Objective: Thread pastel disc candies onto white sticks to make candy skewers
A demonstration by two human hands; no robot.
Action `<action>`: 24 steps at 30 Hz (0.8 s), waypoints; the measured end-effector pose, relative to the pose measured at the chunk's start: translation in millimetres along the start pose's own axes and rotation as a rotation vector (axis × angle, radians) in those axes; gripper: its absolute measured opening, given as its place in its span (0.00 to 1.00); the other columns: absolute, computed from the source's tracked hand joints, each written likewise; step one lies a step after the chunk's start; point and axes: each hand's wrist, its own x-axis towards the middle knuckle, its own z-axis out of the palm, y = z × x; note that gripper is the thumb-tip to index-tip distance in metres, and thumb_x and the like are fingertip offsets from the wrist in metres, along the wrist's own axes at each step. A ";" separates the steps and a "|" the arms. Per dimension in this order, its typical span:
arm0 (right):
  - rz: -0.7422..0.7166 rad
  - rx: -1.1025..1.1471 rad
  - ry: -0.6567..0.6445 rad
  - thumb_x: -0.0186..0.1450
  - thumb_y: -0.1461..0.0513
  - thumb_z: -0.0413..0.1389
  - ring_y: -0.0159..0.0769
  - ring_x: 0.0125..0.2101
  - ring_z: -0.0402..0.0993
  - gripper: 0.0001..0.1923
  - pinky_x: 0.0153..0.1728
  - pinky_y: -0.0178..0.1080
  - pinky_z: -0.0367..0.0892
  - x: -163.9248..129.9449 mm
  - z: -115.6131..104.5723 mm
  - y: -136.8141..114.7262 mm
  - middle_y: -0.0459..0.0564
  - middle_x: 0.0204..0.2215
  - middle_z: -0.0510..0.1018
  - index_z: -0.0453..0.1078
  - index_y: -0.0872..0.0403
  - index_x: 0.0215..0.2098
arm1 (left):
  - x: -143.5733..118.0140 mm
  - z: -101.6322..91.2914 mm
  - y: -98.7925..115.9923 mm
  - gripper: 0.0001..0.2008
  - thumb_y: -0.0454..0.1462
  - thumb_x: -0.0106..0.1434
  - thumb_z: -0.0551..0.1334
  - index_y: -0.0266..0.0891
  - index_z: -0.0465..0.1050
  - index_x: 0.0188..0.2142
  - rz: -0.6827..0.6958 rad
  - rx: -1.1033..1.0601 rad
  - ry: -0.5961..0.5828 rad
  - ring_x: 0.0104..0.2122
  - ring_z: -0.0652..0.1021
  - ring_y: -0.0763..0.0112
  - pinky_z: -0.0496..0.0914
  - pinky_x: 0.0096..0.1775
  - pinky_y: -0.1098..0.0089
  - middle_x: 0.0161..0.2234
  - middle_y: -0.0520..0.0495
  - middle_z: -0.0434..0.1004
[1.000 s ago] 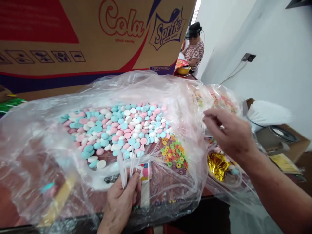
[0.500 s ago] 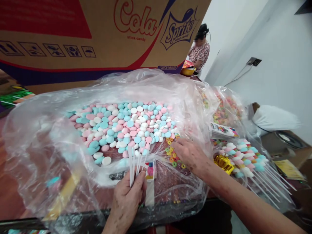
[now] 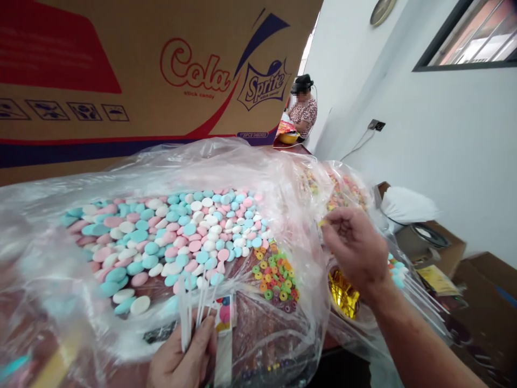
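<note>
Several thin white sticks (image 3: 186, 318) stand upright in my left hand (image 3: 183, 350), closed around their lower ends at the table's front edge. My right hand (image 3: 355, 245) is raised over the right side, fingers pinched on a small yellow ring candy (image 3: 322, 223), mostly hidden by the fingertips. Left of that hand lies a pile of small coloured ring candies (image 3: 278, 272) on clear plastic. Pink, blue and white button-shaped candies (image 3: 173, 231) spread across the plastic sheet (image 3: 202, 161) beyond my left hand. A printed card (image 3: 224, 312) lies beside the left fingers.
A large cardboard box (image 3: 141, 64) stands behind the candies. Gold foil (image 3: 343, 293) and finished candy sticks (image 3: 422, 299) lie at right, partly behind my right arm. Bags of ring candies (image 3: 343, 191) sit farther back. A person (image 3: 304, 110) sits beyond the box.
My right hand has lifted from the ring candy pile and moved right with a yellow ring candy. My left hand still grips the sticks. The view has shifted to the right.
</note>
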 end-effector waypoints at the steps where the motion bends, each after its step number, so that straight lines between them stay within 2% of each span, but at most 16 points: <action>1: 0.016 -0.019 -0.005 0.62 0.64 0.53 0.31 0.23 0.68 0.02 0.27 0.34 0.63 5.6 -0.8 8.3 0.42 0.24 0.71 0.65 0.50 0.34 | -0.2 1.0 0.7 0.23 0.55 0.50 0.70 0.38 0.69 0.20 0.013 0.007 0.001 0.14 0.60 0.80 0.54 0.15 0.80 0.13 0.57 0.59; 5: -0.096 -0.159 -0.138 0.64 0.63 0.50 0.35 0.28 0.69 0.05 0.32 0.37 0.64 18.5 13.0 35.0 0.46 0.26 0.72 0.67 0.52 0.31 | -0.9 2.5 1.0 0.22 0.52 0.56 0.66 0.38 0.67 0.19 0.089 0.057 -0.004 0.12 0.56 0.81 0.51 0.15 0.80 0.11 0.59 0.54; 8: -0.198 -0.221 -0.225 0.66 0.63 0.48 0.39 0.34 0.72 0.09 0.37 0.40 0.65 20.1 18.9 38.9 0.50 0.31 0.75 0.69 0.52 0.33 | -1.7 1.3 1.1 0.20 0.51 0.58 0.64 0.39 0.67 0.20 0.099 0.083 -0.021 0.12 0.56 0.80 0.51 0.15 0.79 0.10 0.60 0.54; 9: -0.215 -0.214 -0.209 0.67 0.63 0.48 0.40 0.35 0.72 0.09 0.38 0.41 0.66 19.3 17.5 36.2 0.51 0.32 0.76 0.70 0.52 0.34 | -1.9 0.9 1.5 0.20 0.51 0.58 0.64 0.39 0.67 0.20 0.099 0.089 -0.025 0.12 0.56 0.80 0.51 0.15 0.78 0.10 0.60 0.55; 13: -0.257 -0.157 0.008 0.69 0.63 0.49 0.40 0.40 0.74 0.09 0.44 0.42 0.67 5.5 5.1 9.4 0.53 0.38 0.77 0.70 0.51 0.43 | -2.9 1.0 2.6 0.20 0.51 0.59 0.62 0.40 0.66 0.20 0.111 0.090 -0.049 0.11 0.57 0.79 0.51 0.15 0.77 0.09 0.60 0.56; 14: -0.278 -0.143 -0.015 0.69 0.63 0.49 0.39 0.40 0.74 0.09 0.44 0.41 0.67 -1.2 4.0 1.3 0.53 0.39 0.77 0.69 0.51 0.44 | -3.1 1.3 2.4 0.20 0.51 0.60 0.62 0.40 0.65 0.20 0.117 0.082 -0.053 0.11 0.57 0.79 0.51 0.15 0.77 0.09 0.60 0.56; 15: -0.307 -0.126 -0.107 0.69 0.63 0.50 0.38 0.39 0.74 0.08 0.43 0.39 0.67 -9.0 4.9 -5.7 0.52 0.38 0.77 0.69 0.51 0.44 | -3.3 1.5 2.0 0.20 0.50 0.61 0.62 0.40 0.65 0.20 0.123 0.070 -0.053 0.11 0.58 0.79 0.51 0.16 0.77 0.09 0.60 0.56; 19: -0.400 -0.157 -0.742 0.67 0.68 0.49 0.35 0.34 0.73 0.08 0.36 0.35 0.66 -44.8 25.9 -13.8 0.50 0.33 0.76 0.70 0.53 0.39 | -3.7 -0.4 -1.1 0.19 0.49 0.62 0.61 0.40 0.65 0.21 0.124 0.071 -0.060 0.12 0.60 0.78 0.52 0.16 0.77 0.10 0.60 0.57; 21: -0.407 -0.229 -0.872 0.65 0.71 0.50 0.37 0.35 0.72 0.10 0.35 0.36 0.66 -59.0 40.4 -7.5 0.51 0.35 0.75 0.69 0.54 0.42 | -3.4 -2.5 -2.8 0.19 0.49 0.63 0.61 0.40 0.65 0.22 0.130 0.095 -0.088 0.12 0.60 0.78 0.53 0.17 0.77 0.10 0.60 0.57; 24: -0.411 -0.203 -0.903 0.64 0.72 0.50 0.39 0.38 0.71 0.13 0.37 0.37 0.67 -68.0 58.0 1.5 0.53 0.38 0.74 0.68 0.55 0.45 | -2.3 -4.9 -4.9 0.19 0.49 0.64 0.60 0.40 0.65 0.22 0.130 0.101 -0.111 0.12 0.60 0.78 0.54 0.17 0.76 0.10 0.60 0.57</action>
